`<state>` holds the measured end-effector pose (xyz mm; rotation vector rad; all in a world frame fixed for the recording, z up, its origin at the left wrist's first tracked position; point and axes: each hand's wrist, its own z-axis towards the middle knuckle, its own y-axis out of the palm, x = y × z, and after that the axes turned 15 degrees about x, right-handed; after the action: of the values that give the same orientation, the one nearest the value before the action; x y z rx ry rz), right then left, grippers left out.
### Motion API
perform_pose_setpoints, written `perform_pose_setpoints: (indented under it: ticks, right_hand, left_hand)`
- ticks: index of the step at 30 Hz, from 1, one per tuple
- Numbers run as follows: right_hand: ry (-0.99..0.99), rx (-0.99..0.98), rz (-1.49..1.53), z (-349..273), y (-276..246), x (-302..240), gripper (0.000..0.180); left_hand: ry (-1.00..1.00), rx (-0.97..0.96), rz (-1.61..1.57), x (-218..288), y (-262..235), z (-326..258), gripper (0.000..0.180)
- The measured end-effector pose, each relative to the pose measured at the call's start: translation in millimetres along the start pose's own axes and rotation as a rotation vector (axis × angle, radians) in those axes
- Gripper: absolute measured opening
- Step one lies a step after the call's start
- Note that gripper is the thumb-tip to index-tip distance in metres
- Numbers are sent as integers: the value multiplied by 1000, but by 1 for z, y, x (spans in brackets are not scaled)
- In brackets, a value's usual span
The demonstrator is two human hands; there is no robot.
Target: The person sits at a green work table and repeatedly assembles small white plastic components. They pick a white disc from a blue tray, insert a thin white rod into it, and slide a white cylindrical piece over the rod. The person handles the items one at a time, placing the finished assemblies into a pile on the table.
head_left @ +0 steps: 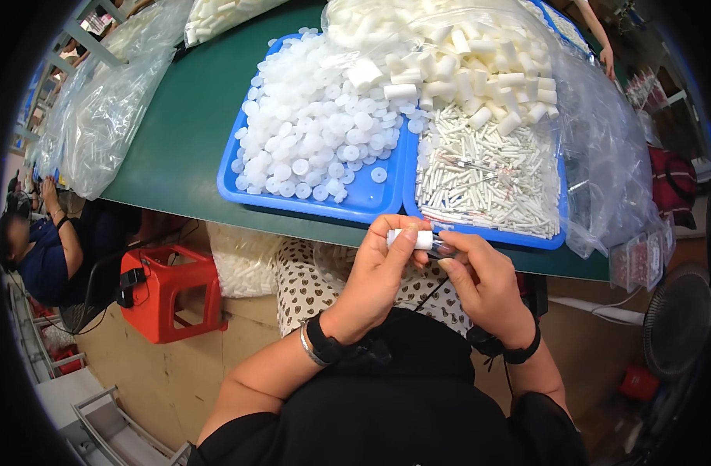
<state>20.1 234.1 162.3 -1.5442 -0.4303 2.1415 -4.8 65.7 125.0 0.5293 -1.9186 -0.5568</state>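
My left hand [378,276] pinches a short white plastic tube [416,238] between thumb and fingers, just in front of the table's near edge. My right hand [479,279] grips the other end, where a thin clear piece [441,248] sticks out of the tube. Both hands meet over my lap. Directly beyond them lie two blue trays: the left tray [363,203] holds several round white caps [316,132], the right tray [479,229] holds thin white sticks [487,175] and a clear bag of white tubes [464,54].
The green table [184,116] carries clear plastic bags [107,109] at the left and right. A bag of white parts [243,260] and a red stool [165,291] stand below the table. Another person [48,248] sits at the left. A fan [677,318] is at the right.
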Motion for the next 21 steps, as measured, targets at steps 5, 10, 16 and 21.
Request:
perform_pose_setpoints:
  ticks: [5, 10, 16, 21]
  right_hand:
    - [399, 15, 294, -9, 7, 5, 26]
    - [-157, -69, 108, -1, 7, 7, 24]
    - [-182, -30, 122, -11, 20, 10, 25]
    - [-152, -27, 53, -6, 29, 14, 33]
  left_hand:
    - [277, -61, 275, -5, -1, -6, 19]
    - [359, -316, 411, -5, -5, -2, 40]
    - [181, -391, 265, -12, -11, 2, 44]
    - [-169, -273, 5, -1, -6, 3, 51]
